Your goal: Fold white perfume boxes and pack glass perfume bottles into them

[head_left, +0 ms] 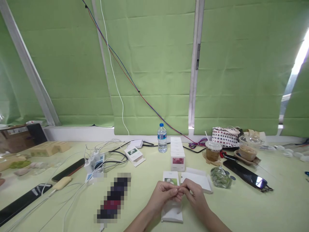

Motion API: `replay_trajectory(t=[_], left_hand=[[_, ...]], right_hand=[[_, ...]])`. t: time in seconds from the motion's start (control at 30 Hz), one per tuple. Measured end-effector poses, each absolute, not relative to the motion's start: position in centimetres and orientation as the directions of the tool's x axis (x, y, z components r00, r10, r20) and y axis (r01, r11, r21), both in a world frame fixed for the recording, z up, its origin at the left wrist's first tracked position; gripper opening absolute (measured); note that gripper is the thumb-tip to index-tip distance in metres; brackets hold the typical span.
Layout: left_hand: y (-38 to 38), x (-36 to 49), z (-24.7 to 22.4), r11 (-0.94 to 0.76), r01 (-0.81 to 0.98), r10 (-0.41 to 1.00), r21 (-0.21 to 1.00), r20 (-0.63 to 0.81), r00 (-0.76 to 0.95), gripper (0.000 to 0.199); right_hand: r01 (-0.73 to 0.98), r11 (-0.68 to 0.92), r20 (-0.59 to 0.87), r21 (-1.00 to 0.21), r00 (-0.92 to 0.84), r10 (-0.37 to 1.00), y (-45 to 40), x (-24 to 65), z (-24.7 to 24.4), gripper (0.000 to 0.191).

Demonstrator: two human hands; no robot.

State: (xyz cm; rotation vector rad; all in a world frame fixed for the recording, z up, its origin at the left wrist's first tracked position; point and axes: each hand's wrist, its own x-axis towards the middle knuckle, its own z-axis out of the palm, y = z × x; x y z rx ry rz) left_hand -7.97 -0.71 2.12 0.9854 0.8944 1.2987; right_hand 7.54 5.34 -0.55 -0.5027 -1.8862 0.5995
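My left hand (166, 194) and my right hand (191, 192) meet at the fingertips, both pinched on something too small to make out. Beneath them lies a white box (172, 215) with a green picture, partly covered by my hands. Right of it is an open white box (196, 180), lying flat. Just beyond my hands stands a row of white boxes (178, 154), the nearest showing a pink picture. Another white box (135, 155) with a green picture lies farther back on the left.
A water bottle (162, 138) stands behind. To the right are a glass jar (220, 177), a drink cup (213, 151) and a black phone (248, 175). Cables, a power strip (93, 163) and a pixelated item (114, 198) occupy the left of the table (137, 199).
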Motion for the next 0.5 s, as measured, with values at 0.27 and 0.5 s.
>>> replay_trajectory(t=[0.27, 0.5], left_hand=[[-0.55, -8.05, 1.87, -0.019, -0.288, 0.996, 0.957, 0.043, 0.079, 0.031], [-0.47, -8.45, 1.67, 0.014, -0.284, 0.994, 0.959, 0.016, 0.105, 0.031]], right_hand=[[0.084, 0.837, 0.754, -0.541, -0.392, 0.527, 5.12, 7.87, -0.27, 0.031], [0.065, 0.866, 0.766, -0.496, -0.438, 0.472, 5.12, 7.98, -0.29, 0.031]])
